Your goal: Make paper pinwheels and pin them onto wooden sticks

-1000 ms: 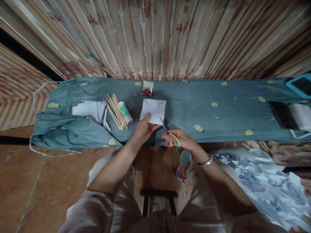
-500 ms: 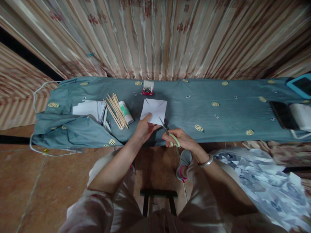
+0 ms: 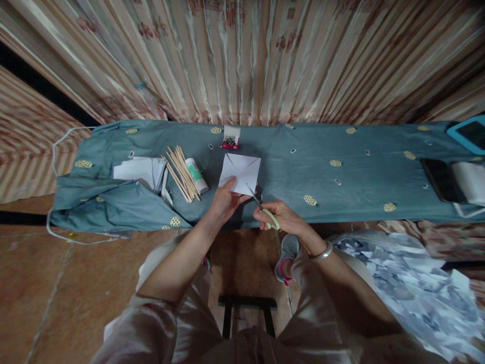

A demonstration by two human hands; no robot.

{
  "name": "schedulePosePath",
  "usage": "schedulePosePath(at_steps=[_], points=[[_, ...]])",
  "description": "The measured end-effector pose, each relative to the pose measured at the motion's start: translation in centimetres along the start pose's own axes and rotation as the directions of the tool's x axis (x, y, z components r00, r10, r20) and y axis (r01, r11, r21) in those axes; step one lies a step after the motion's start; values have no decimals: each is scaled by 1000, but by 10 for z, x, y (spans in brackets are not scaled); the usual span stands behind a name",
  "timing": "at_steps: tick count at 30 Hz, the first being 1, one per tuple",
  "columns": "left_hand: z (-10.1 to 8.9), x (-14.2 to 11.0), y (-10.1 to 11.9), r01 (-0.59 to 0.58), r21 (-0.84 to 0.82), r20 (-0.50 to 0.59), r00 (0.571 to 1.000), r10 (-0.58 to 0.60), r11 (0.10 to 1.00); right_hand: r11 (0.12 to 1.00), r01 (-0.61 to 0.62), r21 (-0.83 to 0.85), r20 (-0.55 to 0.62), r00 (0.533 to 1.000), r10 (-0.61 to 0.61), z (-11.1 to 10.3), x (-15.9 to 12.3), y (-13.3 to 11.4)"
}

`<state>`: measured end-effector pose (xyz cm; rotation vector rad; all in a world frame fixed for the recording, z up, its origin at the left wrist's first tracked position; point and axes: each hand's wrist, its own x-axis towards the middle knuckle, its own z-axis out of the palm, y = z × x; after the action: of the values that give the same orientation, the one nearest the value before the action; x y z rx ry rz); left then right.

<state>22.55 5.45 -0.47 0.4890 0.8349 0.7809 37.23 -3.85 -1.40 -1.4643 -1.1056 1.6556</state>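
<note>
A white square of paper (image 3: 242,169) is held over the table's near part, with diagonal slits or creases at its two far corners. My left hand (image 3: 224,202) pinches its near left edge, thumb on top and fingers beneath. In my right hand (image 3: 278,215) is a pair of scissors (image 3: 272,218) with light green handles. Their blades lie at the paper's near right corner, pointing in toward its middle. Just beyond the paper stands a small red and white box (image 3: 230,137) with its lid up and small metal pieces inside.
Left of the paper lie a white and green bottle (image 3: 196,175), several wooden sticks (image 3: 181,174) and a stack of white paper (image 3: 140,171). A dark phone (image 3: 442,179) rests at the right end of the cloth-covered table (image 3: 280,174). Paper scraps (image 3: 409,288) fill a clear bag at right.
The scissors' handles have drawn closer together, and the blade tips sit slightly farther into the paper. My left hand and the paper stay nearly still.
</note>
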Motion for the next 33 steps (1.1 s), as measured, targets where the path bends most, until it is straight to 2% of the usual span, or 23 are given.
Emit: schedulePosePath(at_steps=[18, 33], points=[[-1, 1, -2, -2, 3, 12, 1000, 2, 1000, 1000, 13, -24, -9, 1000, -13, 2, -1, -3], [-1, 1, -6, 4, 17, 19, 1000, -4, 1000, 999, 28, -20, -34, 999, -29, 1, 4, 4]])
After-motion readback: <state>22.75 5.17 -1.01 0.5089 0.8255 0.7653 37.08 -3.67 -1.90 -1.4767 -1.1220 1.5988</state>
